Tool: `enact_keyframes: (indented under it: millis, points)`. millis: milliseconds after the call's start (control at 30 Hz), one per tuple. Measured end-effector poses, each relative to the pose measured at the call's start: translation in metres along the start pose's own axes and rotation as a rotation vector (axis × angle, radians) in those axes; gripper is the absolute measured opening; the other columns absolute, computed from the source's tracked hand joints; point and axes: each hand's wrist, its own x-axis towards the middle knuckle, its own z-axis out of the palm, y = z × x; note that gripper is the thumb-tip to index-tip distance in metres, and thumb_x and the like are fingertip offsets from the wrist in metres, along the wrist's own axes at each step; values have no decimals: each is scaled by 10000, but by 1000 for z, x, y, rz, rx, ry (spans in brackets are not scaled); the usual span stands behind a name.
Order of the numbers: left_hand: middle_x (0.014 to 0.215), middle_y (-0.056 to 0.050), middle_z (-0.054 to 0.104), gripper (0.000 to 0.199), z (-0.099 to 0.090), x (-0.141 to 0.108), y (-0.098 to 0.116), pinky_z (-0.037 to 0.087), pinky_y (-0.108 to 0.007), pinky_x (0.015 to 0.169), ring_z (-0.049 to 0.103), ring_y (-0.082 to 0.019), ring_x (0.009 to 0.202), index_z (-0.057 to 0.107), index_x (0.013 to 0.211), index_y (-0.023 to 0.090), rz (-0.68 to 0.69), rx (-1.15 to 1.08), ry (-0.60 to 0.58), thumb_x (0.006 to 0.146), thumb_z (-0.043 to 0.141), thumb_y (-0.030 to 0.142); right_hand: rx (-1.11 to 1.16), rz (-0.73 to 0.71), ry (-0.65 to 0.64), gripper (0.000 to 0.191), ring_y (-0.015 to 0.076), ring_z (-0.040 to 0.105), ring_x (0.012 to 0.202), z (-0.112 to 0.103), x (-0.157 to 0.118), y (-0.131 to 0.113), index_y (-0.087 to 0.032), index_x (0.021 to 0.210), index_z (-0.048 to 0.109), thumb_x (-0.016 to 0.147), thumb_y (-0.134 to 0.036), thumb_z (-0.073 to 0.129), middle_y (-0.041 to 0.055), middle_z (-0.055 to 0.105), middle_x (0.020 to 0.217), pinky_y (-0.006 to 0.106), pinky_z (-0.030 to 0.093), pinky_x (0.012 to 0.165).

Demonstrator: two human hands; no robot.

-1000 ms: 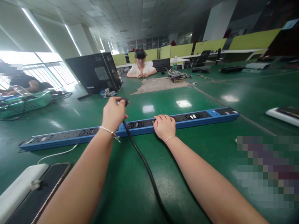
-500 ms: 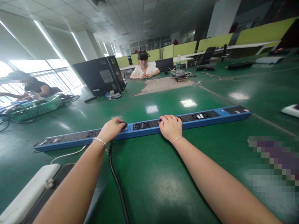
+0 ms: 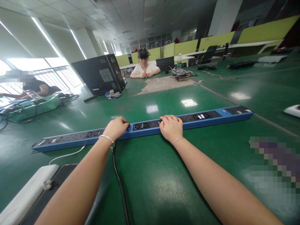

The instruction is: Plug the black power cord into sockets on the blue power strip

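Observation:
A long blue power strip [image 3: 140, 133] with black socket blocks lies across the green table in front of me. My left hand [image 3: 116, 128] is closed round a black plug [image 3: 128, 126] over the strip's blue middle section. From beneath that hand a thick black cable [image 3: 120, 179] runs down towards me. Whether the plug sits in a socket is hidden by the fingers. Further right, my right hand [image 3: 172, 127] is wrapped over the strip, covering some of its sockets; its fingertips are hidden behind it.
A black computer case [image 3: 99, 75] stands at the back left beside gloves [image 3: 112, 94]. Cables and a green basket [image 3: 37, 109] lie at far left. A white bar-shaped object [image 3: 30, 193] is near my left forearm. Two people sit beyond the table. A bottle [image 3: 179, 62] stands at the back.
My left hand has shifted slightly to the right along the strip with the plug, and the cable's upper end has moved with it. My right hand stays in place.

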Motion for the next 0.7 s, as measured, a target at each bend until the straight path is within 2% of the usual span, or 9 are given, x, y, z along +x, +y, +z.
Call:
enact_keyframes:
  millis: [300, 467, 700]
  points:
    - [714, -80, 694, 273, 0, 1, 7, 479, -310, 724, 658, -226, 731, 653, 864, 185, 46, 55, -18, 726, 465, 329, -7, -8, -3, 320, 203, 515, 1024, 0, 1, 0, -233, 1015, 677, 853, -245, 401, 32, 674, 1076, 368, 243, 872]
    - [892, -134, 703, 309, 10, -4, 8, 480, -351, 757, 654, -272, 865, 617, 949, 175, 49, 111, 56, 760, 431, 333, -11, -9, -3, 316, 209, 512, 1027, 1, 1, 1, -230, 1011, 679, 851, -245, 407, 39, 677, 1071, 371, 239, 876]
    - [939, -132, 699, 342, 19, -17, 8, 485, -362, 772, 654, -266, 903, 562, 1052, 192, 22, 87, 114, 832, 373, 372, -15, -11, -15, 324, 217, 518, 1035, 0, 1, 1, -225, 1022, 678, 853, -236, 402, 50, 678, 1074, 373, 246, 878]
